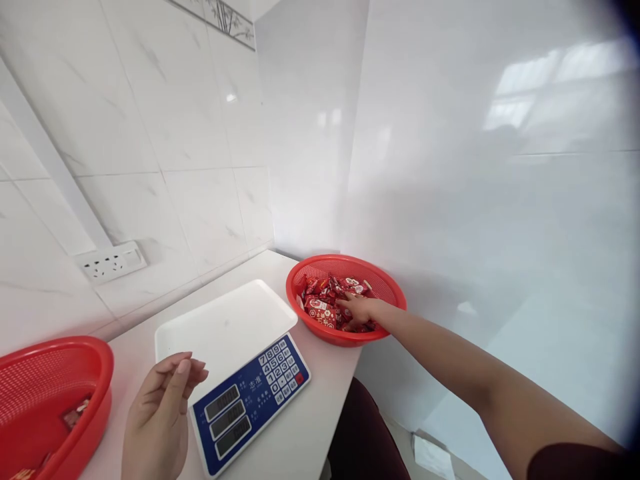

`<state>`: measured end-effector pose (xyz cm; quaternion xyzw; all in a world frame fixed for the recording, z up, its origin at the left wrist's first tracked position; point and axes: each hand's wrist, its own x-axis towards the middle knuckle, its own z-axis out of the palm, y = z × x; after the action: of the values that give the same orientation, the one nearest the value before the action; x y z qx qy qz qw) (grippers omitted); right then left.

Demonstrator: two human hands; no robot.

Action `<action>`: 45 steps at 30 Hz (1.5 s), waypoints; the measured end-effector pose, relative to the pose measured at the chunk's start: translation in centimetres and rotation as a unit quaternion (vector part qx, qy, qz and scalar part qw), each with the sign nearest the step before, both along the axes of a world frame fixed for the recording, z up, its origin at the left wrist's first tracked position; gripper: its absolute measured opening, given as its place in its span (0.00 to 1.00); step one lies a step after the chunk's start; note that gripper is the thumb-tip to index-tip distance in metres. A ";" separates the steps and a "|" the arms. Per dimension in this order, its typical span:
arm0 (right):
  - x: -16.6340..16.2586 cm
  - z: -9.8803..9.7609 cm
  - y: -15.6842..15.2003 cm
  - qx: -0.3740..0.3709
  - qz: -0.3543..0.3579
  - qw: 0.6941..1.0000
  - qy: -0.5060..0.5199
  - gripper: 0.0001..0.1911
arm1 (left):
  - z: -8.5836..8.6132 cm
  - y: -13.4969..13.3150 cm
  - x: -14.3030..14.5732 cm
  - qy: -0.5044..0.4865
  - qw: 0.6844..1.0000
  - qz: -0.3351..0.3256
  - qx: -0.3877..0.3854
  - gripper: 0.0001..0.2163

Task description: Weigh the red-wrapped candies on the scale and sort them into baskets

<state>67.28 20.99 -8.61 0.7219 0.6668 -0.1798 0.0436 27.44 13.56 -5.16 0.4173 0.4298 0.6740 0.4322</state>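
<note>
My right hand (359, 309) reaches into a red plastic basket (395, 287) at the right end of the table. Its fingers are apart and rest on small red wrapped packets (321, 313), partly hiding them. No packet is visibly gripped there. Near the front of a white digital weighing scale (250, 403) I hold up my left hand (163, 410), its thumb closed against bent fingers, with nothing showing in them. The scale has a white tray (225, 320), a blue panel with a number keypad, and several small display windows.
Another red basket (95, 360) stands at the left, with a few packets (75, 413) low inside. The white table (300, 413) meets a tiled wall carrying a socket strip (113, 261). A glossy pale wall rises behind the right basket. A whitish object (433, 457) lies on the floor.
</note>
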 end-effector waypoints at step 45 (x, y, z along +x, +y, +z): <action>-22.5 1.9 5.8 0.271 -0.032 0.823 0.499 0.07 | 2.8 -1.7 -2.7 -0.067 0.995 -0.068 0.024 0.09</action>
<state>44.81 26.80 -6.67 0.5375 0.5956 -0.3283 -0.4985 24.75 11.90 -2.33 0.4096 0.3540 0.6801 0.4943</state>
